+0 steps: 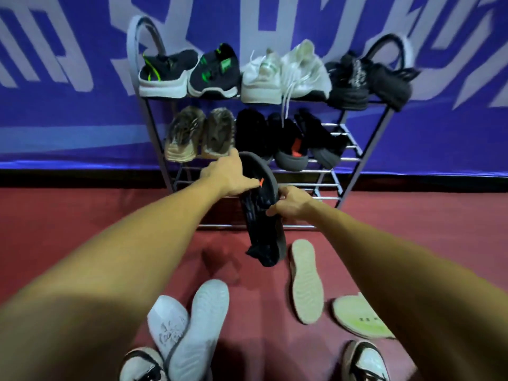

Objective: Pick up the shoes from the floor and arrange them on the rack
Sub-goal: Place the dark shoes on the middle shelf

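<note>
Both hands are gripping 1 black shoe (264,224), holding it in the air in front of the rack (220,226). The left hand (228,174) is curling round the shoe's upper end, thumb lying across it beside a small orange tag. The right hand (292,202) is pinching the shoe at its middle, fingers wrapped round the edge. The shoe is hanging steeply, its upper end level with the middle shelf and its lower end dangling above the red floor (82,215).

On the rack, the top shelf is carrying 6 shoes: 2 dark ones with green trim, 2 white, 2 black. The middle shelf is holding 2 tan shoes at the left and several black ones beside them.

On the floor, a white pair (189,320) is lying crossed near the person's feet, 1 of them sole up. A tan-soled shoe (306,281) is lying sole up just right of the held shoe, and a pale green sole (354,317) is showing partly behind the right forearm.
</note>
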A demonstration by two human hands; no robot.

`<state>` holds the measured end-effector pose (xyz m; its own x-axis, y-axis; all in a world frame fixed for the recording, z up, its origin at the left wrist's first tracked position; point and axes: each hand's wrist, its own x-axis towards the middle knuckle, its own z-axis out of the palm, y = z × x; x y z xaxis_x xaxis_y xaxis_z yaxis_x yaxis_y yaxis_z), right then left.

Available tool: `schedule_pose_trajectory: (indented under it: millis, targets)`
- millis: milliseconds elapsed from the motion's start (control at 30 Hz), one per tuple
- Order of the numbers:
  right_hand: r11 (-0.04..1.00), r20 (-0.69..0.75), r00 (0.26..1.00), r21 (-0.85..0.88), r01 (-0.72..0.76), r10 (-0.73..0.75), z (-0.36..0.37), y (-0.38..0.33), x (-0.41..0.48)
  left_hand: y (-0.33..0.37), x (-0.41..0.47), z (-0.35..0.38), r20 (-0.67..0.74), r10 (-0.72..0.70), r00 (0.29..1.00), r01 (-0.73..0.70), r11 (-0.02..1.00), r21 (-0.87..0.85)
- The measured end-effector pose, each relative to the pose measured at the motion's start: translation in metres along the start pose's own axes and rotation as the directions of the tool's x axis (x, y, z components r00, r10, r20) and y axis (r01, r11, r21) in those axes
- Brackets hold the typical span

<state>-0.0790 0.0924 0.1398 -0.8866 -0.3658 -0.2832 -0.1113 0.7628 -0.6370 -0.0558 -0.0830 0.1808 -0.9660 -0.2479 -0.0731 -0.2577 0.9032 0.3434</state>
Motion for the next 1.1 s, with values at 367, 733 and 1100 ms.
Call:
schedule_pose_trajectory:
  millis: [367, 733, 1100]
  targets:
    - [0.991, -0.281, 0.96, -0.128, -0.03, -0.008, -0.091, 0.0, -0.049, 0.062, -0.025, -0.044, -0.065, 0.131, 0.989, -0.122, 0.984, 0.126]
    - [0.983, -0.562, 0.827, -0.159, -0.096, -0.01, -0.084, 0.001, -0.046, 0.047, -0.013, -0.025, -0.101, 0.165, 0.981, -0.17, 0.984, -0.044]
    - [0.986, -0.52, 0.848, 0.168, -0.017, 0.103, -0.096, 0.006, -0.032, 0.059, -0.003, -0.018, 0.109, -0.082, 0.991, 0.136, 0.561, -0.817]
